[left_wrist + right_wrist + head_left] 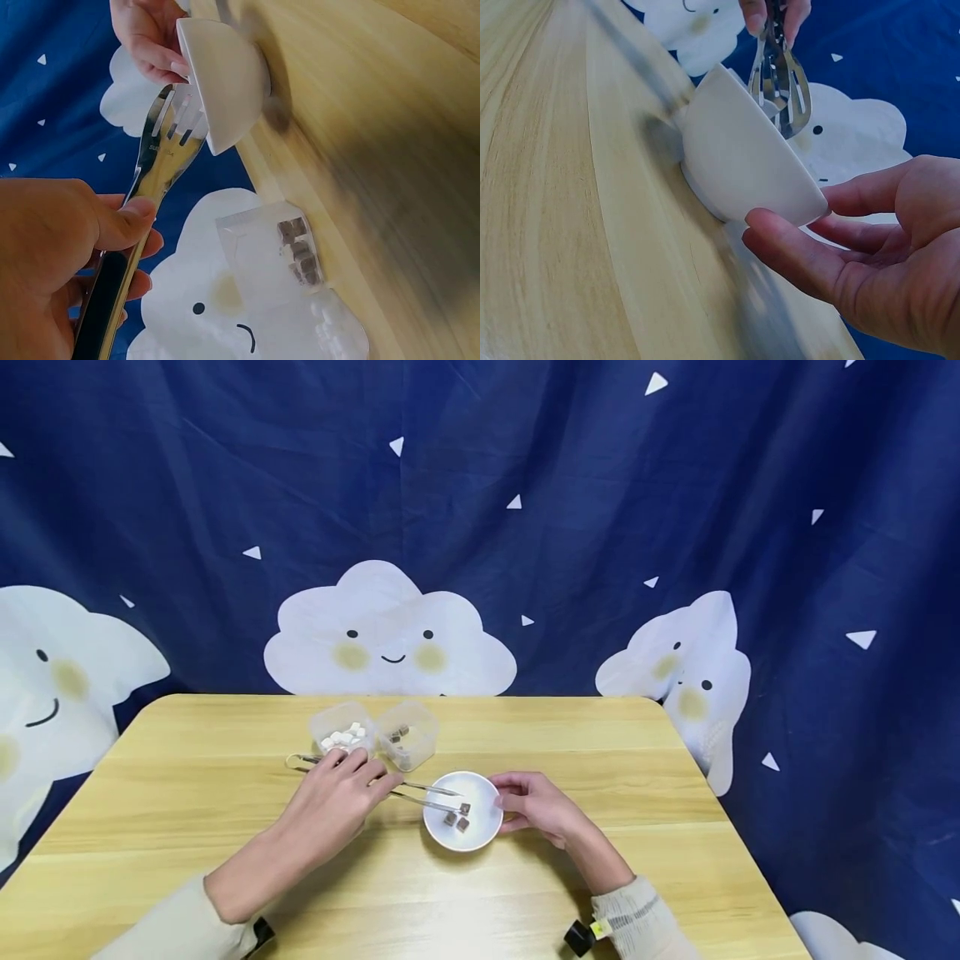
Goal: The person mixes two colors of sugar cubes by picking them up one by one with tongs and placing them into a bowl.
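My left hand [330, 814] grips slotted metal tongs [169, 154] midway along their length. The tips of the tongs reach over the rim into a small white bowl [742, 150], their two arms apart. Three brown cubes [462, 825] lie inside the bowl, one of them right at the tong tips. My right hand [542, 808] holds the bowl by its right side, with thumb and fingers at the rim, as the right wrist view shows.
Behind the left hand, two clear plastic containers stand side by side. The left container [326, 720] has several white pieces [345, 737] in it; the right container [423, 739] has several brown cubes [300, 251]. A blue cloud-print curtain [570, 527] hangs beyond the wooden table [600, 743].
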Demonstrator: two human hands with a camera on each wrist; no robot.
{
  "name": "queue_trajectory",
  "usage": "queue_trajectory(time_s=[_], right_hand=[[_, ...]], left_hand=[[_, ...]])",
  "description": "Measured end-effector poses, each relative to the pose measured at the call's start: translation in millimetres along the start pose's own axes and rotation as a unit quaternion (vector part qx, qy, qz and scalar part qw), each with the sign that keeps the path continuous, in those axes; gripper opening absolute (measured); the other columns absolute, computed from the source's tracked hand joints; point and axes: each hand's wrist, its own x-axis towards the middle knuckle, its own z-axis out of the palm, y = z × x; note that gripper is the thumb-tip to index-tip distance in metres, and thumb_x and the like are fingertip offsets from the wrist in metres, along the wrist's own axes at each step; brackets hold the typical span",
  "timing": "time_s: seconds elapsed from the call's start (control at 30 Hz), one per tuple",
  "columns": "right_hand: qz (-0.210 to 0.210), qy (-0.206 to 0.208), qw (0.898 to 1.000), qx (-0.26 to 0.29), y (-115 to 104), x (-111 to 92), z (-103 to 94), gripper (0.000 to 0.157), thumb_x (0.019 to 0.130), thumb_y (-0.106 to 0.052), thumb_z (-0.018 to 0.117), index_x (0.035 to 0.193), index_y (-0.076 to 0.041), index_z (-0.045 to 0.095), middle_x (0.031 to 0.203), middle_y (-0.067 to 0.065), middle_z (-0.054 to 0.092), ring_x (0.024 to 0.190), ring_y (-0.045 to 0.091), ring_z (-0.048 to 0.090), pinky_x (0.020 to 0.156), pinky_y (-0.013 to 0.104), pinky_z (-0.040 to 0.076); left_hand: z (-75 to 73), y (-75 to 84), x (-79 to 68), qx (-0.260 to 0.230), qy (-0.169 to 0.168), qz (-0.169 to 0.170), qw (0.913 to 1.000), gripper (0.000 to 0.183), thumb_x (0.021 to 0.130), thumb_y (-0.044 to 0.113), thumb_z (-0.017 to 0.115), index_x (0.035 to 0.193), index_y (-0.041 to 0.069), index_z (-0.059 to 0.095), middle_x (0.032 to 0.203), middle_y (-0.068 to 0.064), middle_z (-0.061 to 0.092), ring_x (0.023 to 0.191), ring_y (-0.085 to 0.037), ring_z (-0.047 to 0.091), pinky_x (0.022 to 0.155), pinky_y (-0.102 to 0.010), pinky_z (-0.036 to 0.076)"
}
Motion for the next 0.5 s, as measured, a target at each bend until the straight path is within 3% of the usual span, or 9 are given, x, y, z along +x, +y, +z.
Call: queue_trajectory(time_s=[0.23,0.5], right_hand=[[0.001,0.001,1.0,0.001,0,0,-0.8,0.045,0.1,-0.003,0.058,0.142,0.011,0.052,0.135,0.029,0.061,0.096,0.019,0.071,0.081,0.038,0.064],[0.0,0.0,1.0,0.0,0,0,-0.4,0.045,0.1,-0.004,0.059,0.142,0.011,0.052,0.137,0.03,0.06,0.099,0.021,0.071,0.08,0.037,0.064]], left_hand=[[-3.5,-6.4,5.6,0.006,-0.02,-0.005,0.9998,0.033,0.081,0.001,0.066,0.109,0.016,0.076,0.097,-0.004,0.076,0.088,-0.027,0.065,0.073,-0.038,0.048],[-6.6,-21.9,14.3,0.009,-0.004,-0.023,0.9997,0.023,0.087,0.001,0.063,0.103,0.014,0.075,0.091,-0.004,0.073,0.085,-0.027,0.063,0.071,-0.039,0.048]])
